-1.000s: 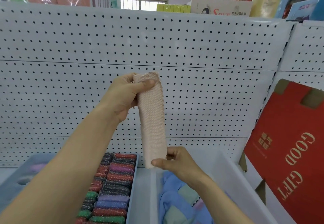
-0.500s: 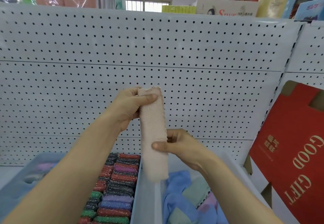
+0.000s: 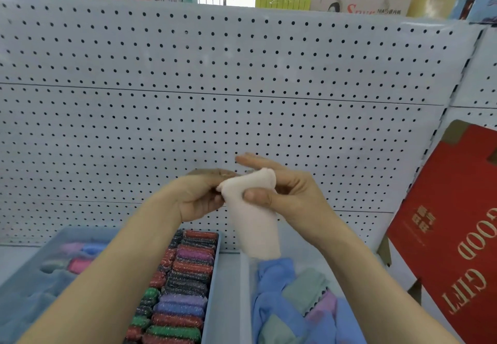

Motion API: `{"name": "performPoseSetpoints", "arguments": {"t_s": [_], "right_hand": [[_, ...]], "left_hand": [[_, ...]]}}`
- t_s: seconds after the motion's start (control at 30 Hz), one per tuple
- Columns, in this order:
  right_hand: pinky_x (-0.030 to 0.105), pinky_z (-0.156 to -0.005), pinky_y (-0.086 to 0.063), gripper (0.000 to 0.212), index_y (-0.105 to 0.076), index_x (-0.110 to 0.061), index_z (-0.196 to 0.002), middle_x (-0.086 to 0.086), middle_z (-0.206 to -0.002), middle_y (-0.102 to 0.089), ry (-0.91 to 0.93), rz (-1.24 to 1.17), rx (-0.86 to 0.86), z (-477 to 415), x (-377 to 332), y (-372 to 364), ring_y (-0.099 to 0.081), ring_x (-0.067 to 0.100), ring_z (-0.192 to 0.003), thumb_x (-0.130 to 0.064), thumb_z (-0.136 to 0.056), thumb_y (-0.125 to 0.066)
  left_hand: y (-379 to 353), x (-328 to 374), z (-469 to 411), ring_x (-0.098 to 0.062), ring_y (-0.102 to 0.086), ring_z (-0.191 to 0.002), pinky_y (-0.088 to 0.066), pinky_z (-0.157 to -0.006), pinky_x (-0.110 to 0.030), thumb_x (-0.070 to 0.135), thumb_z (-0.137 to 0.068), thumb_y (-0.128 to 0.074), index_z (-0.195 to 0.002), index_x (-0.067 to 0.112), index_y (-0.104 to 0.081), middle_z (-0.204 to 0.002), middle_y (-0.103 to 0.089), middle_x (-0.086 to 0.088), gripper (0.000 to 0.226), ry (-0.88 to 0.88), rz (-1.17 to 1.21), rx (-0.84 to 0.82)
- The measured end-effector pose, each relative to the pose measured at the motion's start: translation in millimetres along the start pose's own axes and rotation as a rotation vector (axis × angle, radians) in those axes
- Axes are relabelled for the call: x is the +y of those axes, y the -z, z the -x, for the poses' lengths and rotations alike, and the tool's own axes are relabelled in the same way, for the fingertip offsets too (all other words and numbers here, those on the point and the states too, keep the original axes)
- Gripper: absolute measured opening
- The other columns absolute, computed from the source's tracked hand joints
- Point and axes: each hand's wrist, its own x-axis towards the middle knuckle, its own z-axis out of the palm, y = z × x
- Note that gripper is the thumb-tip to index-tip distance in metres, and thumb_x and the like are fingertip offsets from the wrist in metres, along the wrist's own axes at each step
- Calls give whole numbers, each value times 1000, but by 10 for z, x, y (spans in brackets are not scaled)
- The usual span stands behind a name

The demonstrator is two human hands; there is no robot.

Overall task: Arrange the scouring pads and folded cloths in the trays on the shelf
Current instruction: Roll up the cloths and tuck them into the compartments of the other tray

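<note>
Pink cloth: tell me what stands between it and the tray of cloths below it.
Nothing visible. The pink cloth, held by the left hand and right hand, hangs right over the loose cloths in the right tray.

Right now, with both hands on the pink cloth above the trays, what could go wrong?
1. The pink cloth is pinched only near its top by the left hand and the right hand. Its lower part hangs free, so the fold may come out uneven.
2. The hanging end appears close above the loose cloths in the right tray. It may snag on them or land crumpled.
</note>
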Motion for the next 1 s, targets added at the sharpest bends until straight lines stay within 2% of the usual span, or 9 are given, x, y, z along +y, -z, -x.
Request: {"name": "performPoseSetpoints", "arguments": {"t_s": [0.1, 0.17, 0.27, 0.37, 0.47, 0.6, 0.7, 0.83, 1.0], "right_hand": [[31, -69, -56, 19, -76, -4, -89, 6, -87, -76, -53, -193, 161, -69, -51, -19, -70, 17, -78, -17, -75, -75], [33, -70, -57, 19, -76, -5, -87, 9, -83, -75, -73, -236, 249, -125, -35, 1, -68, 20, -76, -19, -73, -74], [36, -74, -54, 21, -76, -6, -87, 12, -85, -75, -98, -270, 319, -166, 2, 30, -66, 24, -77, -21, -73, -76], [35, -70, -54, 19, -76, -6, -85, 10, -82, -74, -105, -284, 344, -163, 8, 33, -66, 24, -75, -21, -74, -77], [32, -65, -54, 15, -75, -6, -84, 7, -78, -73, -114, -301, 364, -153, -4, 36, -66, 22, -74, -19, -77, -76], [29, -65, -55, 10, -74, -4, -86, 6, -77, -73, -129, -321, 383, -145, -8, 28, -67, 19, -75, -13, -80, -75], [28, -65, -55, 12, -74, -3, -88, 6, -79, -74, -152, -323, 387, -144, -12, 29, -68, 18, -74, -12, -81, -74], [24, -57, -53, 11, -73, -5, -87, 4, -76, -73, -225, -294, 372, -146, -6, 43, -68, 14, -67, -16, -87, -71], [32, -62, -57, 46, -64, -5, -111, 11, -84, -74, -540, -26, 163, -29, 97, 78, -71, 24, -72, -44, -87, -70]], "left_hand": [[-86, -160, 8, -27, -60, -91, -60, -71, -32, 9, -94, -61, -113, -1, -63, -107, -63, -20, 22, -56, 14, -17], [-180, -225, 77, -26, -63, -93, -58, -80, -40, 26, -90, -64, -105, 6, -59, -105, -67, -13, 26, -242, 66, -24], [-333, -239, 251, -16, -67, -82, -56, -73, -30, 36, -88, -57, -89, 14, -50, -89, -70, 2, 23, -479, 84, -43], [-452, -269, 369, -17, -68, -83, -58, -74, -29, 30, -81, -69, -92, 9, -50, -87, -68, -7, 30, -580, -55, -4], [-522, -311, 418, -24, -71, -82, -58, -68, -41, 21, -73, -75, -97, -1, -48, -94, -72, -17, 43, -610, -140, 60], [-518, -363, 431, -51, -64, -82, -51, -61, -56, 18, -76, -77, -97, 0, -43, -94, -70, -25, 43, -622, -153, 118], [-535, -382, 452, -47, -65, -79, -53, -57, -44, 16, -74, -78, -96, 6, -42, -93, -68, -28, 43, -610, -121, 133], [-564, -449, 459, -38, -71, -87, -56, -72, -57, 22, -70, -78, -95, 17, -43, -90, -73, -17, 43, -602, -124, 150], [-538, -547, 377, -36, -72, -85, -59, -70, -58, 5, -84, -76, -96, 20, -44, -90, -73, -15, 38, -555, -152, 278]]}}
